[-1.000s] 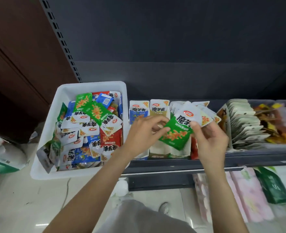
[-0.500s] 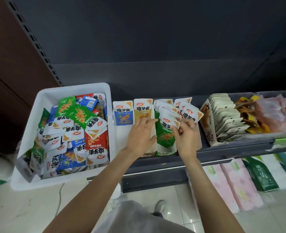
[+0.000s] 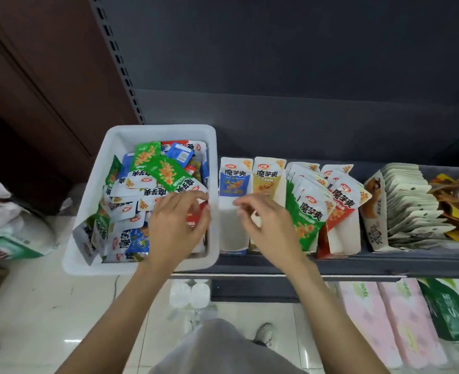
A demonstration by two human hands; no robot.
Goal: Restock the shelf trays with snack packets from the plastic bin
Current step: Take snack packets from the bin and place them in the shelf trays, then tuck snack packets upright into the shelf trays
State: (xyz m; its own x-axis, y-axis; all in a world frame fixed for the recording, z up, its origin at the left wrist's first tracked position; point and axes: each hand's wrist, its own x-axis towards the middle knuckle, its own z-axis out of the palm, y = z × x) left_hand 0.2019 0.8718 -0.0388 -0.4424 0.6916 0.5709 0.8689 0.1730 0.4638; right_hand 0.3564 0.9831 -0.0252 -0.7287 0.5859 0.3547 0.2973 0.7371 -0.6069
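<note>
The left hand (image 3: pixel 178 225) reaches into the bin (image 3: pixel 120 139) at nine o'clock, fingers curled over loose packets (image 3: pixel 152 184), grip unclear. The right hand (image 3: pixel 266 225) hovers empty before the trays (image 3: pixel 233 228). Best pick one flavour, then slot it upright into its matching tray.

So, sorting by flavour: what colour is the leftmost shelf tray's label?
Blue, on the leftmost shelf tray; head view.
</note>
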